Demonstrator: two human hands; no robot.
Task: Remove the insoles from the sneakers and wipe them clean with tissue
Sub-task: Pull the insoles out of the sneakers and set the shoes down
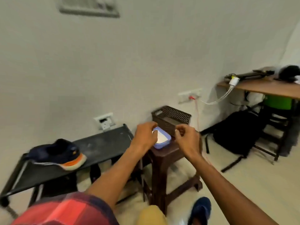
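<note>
Left hand [145, 137] pinches white tissue [160, 135] in blue box [162, 144] on brown stool [164, 158]. Right hand [186, 138] curled just beside box, hold unclear. Brown basket [172, 118] behind box. Sneaker [60, 153] on black table [100, 146], left.

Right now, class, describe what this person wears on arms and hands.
Both forearms are bare. The left arm leaves a short sleeve checked red and dark blue; the right arm shows no sleeve in frame. Left hand and right hand show no watch, ring or glove.
</note>
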